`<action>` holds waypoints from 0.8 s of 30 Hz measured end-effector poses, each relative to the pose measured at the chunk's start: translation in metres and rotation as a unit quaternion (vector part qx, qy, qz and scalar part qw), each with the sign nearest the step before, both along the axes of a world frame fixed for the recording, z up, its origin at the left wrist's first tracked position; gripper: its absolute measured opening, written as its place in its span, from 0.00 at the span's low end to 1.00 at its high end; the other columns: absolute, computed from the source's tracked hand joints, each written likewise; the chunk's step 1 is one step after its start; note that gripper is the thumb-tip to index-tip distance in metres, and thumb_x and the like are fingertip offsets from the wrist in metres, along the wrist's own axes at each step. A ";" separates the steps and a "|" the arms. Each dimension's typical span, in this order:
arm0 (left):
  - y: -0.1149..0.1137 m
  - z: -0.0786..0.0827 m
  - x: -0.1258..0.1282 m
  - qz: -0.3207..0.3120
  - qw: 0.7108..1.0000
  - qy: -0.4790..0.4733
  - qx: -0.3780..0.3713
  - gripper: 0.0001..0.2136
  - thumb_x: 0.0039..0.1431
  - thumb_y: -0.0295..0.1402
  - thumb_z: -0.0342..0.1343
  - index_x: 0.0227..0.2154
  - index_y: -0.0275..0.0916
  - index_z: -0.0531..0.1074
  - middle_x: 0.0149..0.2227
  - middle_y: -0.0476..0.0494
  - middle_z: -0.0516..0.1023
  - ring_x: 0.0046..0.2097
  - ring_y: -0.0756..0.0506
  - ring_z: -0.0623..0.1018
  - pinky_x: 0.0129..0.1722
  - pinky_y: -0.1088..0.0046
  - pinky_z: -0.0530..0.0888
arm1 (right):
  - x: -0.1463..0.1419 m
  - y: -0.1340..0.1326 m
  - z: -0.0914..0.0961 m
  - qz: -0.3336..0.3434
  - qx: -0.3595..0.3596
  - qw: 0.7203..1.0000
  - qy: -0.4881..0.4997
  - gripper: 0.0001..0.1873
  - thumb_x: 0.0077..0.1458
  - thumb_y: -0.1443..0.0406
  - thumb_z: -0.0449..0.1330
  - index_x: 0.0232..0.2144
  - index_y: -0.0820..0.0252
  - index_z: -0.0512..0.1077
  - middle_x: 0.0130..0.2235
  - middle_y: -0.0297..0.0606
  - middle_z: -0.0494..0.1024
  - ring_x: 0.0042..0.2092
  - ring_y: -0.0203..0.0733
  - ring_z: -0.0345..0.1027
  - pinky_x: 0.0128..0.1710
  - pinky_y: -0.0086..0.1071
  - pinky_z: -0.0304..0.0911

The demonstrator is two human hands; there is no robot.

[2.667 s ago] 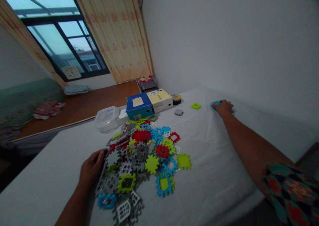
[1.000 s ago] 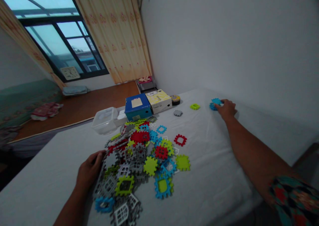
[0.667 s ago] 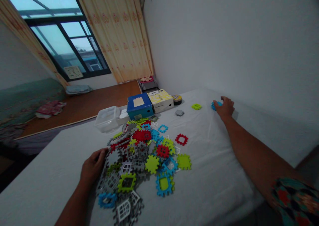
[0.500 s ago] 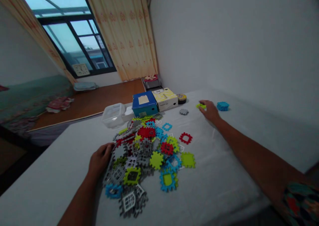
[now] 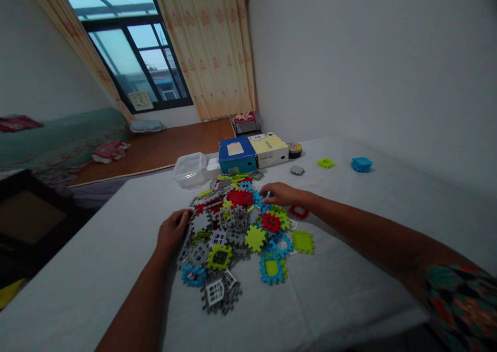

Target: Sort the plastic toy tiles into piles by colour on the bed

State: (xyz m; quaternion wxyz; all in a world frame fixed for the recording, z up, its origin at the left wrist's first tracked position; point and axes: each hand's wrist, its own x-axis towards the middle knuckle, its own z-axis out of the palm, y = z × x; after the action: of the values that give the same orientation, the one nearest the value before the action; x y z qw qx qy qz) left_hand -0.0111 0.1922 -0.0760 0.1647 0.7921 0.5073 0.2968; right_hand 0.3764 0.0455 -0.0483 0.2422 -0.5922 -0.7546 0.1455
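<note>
A heap of toothed plastic tiles [image 5: 236, 233] in grey, red, blue and green lies on a white sheet [image 5: 349, 269]. My left hand [image 5: 173, 230] rests curled against the heap's left edge, fingers touching grey tiles. My right hand [image 5: 280, 192] reaches over the heap's far right side, fingers pinched near a blue tile; I cannot make out what they hold. A red frame tile [image 5: 298, 211] lies under my right wrist. Farther off sit a blue tile stack [image 5: 361, 164], a green tile [image 5: 325, 162] and a grey tile [image 5: 297, 170].
At the sheet's far edge stand a clear plastic tub [image 5: 190, 169], a blue box [image 5: 237, 155], a yellow-white box [image 5: 269, 149] and a small round tin [image 5: 294, 149]. A white wall runs along the right. A window and curtains lie beyond.
My right hand let go of the blue tile stack at the far right and swung back left to the heap. My left hand stayed at the heap's edge. The view shifted left.
</note>
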 end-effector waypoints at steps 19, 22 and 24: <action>-0.002 0.002 0.001 0.002 1.000 0.021 0.004 0.23 0.60 0.48 0.46 0.44 0.40 0.80 0.45 0.41 0.84 0.47 0.41 0.81 0.48 0.67 0.75 | -0.023 -0.028 -0.012 -0.004 0.019 0.979 0.204 0.20 0.54 0.48 0.64 0.37 0.57 0.79 0.37 0.38 0.80 0.37 0.41 0.73 0.39 0.34 0.69; -0.001 0.002 0.000 0.001 1.000 0.016 -0.003 0.24 0.59 0.49 0.47 0.44 0.40 0.80 0.45 0.42 0.84 0.47 0.41 0.81 0.48 0.67 0.75 | -0.003 -0.020 -0.011 -0.061 0.072 0.973 0.211 0.19 0.52 0.48 0.65 0.38 0.55 0.79 0.42 0.40 0.81 0.43 0.45 0.74 0.43 0.37 0.69; -0.001 0.002 0.000 0.004 1.000 0.012 -0.005 0.24 0.59 0.49 0.47 0.44 0.40 0.80 0.45 0.42 0.84 0.47 0.40 0.81 0.48 0.67 0.75 | 0.027 -0.013 -0.013 -0.153 0.129 0.959 0.199 0.20 0.51 0.48 0.65 0.39 0.55 0.78 0.46 0.41 0.80 0.48 0.48 0.73 0.45 0.41 0.69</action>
State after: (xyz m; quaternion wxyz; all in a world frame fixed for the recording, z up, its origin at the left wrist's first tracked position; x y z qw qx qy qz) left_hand -0.0113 0.1908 -0.0738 0.1609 0.7928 0.5139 0.2855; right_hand 0.4038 0.0327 -0.0610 0.4816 -0.6231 -0.6039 0.1229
